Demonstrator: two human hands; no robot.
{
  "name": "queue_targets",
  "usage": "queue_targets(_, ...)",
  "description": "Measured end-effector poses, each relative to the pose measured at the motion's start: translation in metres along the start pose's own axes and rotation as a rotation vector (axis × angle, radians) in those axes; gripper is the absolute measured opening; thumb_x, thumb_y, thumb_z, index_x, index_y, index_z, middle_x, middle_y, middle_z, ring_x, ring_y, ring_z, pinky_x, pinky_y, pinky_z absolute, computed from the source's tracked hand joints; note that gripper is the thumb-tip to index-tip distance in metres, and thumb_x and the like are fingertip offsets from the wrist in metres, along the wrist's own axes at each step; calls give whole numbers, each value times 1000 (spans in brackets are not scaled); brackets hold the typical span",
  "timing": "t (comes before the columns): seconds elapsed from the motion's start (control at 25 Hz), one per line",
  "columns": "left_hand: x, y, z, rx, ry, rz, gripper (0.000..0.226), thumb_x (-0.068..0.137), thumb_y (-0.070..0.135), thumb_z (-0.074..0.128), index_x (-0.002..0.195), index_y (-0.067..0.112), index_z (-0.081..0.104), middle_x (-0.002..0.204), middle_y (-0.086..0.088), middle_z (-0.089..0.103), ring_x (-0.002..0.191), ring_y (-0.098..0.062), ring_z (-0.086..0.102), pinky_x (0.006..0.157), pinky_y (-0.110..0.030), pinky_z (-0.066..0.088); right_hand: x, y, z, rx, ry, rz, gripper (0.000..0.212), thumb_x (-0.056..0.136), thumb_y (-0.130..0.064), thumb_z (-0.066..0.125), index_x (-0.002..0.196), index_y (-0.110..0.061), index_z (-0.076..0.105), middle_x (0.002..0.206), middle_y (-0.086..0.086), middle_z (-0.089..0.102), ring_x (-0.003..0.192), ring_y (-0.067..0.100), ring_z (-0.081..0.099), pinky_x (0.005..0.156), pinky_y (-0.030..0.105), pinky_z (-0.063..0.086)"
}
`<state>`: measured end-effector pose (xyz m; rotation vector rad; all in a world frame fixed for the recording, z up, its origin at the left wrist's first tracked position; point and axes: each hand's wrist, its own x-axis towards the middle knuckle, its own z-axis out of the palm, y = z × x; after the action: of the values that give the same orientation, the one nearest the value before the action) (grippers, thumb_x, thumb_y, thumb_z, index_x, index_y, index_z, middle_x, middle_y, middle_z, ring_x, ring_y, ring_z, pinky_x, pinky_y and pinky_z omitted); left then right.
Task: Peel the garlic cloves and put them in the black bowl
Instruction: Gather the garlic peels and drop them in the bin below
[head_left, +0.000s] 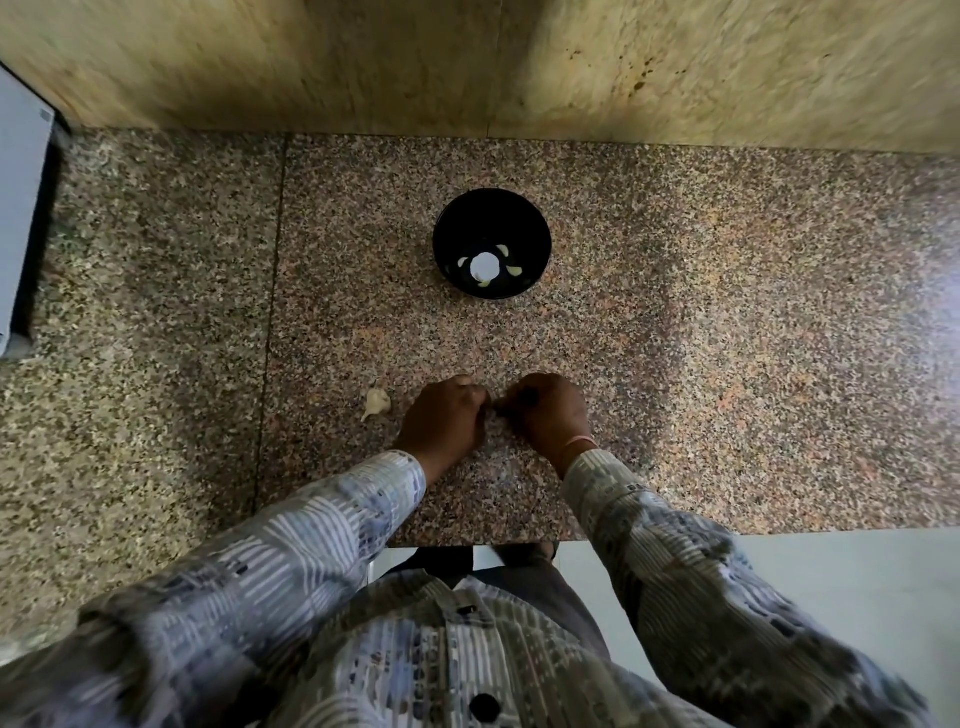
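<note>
Patterned sleeves (332, 525) end in the left hand (447, 421) and right hand (550, 415), curled fingertip to fingertip, nearer than the black bowl (452, 218), on something hidden, probably a clove best peeled with small thumbnail picks, while unpeeled garlic (376, 402) waits nearer-left of the bowl and peeled cloves (514, 271) lie inside.

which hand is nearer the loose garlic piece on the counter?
Left. The left hand sits just right of the garlic piece, not touching it; the right hand is farther right, beyond the left.

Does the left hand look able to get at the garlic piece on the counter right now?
Probably yes: the garlic piece lies just beside the left hand, only bare counter between, though its fingers are curled against the right hand.
</note>
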<state>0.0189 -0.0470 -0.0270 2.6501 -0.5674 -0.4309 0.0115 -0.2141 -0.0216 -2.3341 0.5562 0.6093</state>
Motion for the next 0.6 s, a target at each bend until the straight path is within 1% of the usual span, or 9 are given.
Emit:
queue_targets(0.08,0,-3,3,-5,-11,2,11,86,18,66,92,12,73,93,-9,68,83,-34,68,71,-38,54,3,-1,2,-25,-6,7,13,85,-39,80,78,-29,74,77,-9,72,69,9,65,67,22,50)
queue_targets(0.12,0,-4,4,-11,-19,5,11,85,18,66,92,12,72,93,-9,68,83,-34,68,72,-38,55,5,-2,3,-30,-2,23,17,85,-40,80,74,-30,71,75,-10,71,67,7,63,67,23,50)
queue_targets(0.24,1,-4,4,-25,-34,3,10,82,15,68,91,13,72,93,-8,68,83,-32,67,73,-39,56,7,-1,1,-71,-49,3,25,87,-37,78,67,-32,64,75,-11,68,65,2,60,62,20,47)
queue_targets(0.28,1,-3,4,-22,-42,4,10,80,15,68,90,13,71,93,-7,68,83,-32,67,73,-38,55,8,-1,1,-72,-67,-2,26,86,-36,78,66,-32,63,74,-12,68,66,2,60,62,19,46)
queue_targets(0.44,3,-2,3,-45,-54,8,10,78,13,68,88,14,70,93,-6,68,85,-30,67,74,-37,55,10,-1,0,-48,-23,44,22,84,-38,80,69,-30,67,74,-9,69,70,11,66,67,23,49)
queue_targets(0.52,4,-2,2,-53,-54,-7,10,79,13,67,88,15,71,93,-5,69,86,-29,68,76,-37,56,12,-3,1,-84,-80,24,23,84,-38,80,68,-30,66,73,-9,68,71,12,67,68,25,53)
queue_targets(0.6,4,-1,2,-52,-59,-19,10,80,13,67,89,14,72,94,-5,69,87,-28,68,78,-37,56,12,-3,0,-121,-71,10,27,83,-40,80,66,-30,63,70,-12,65,70,11,65,68,25,52)
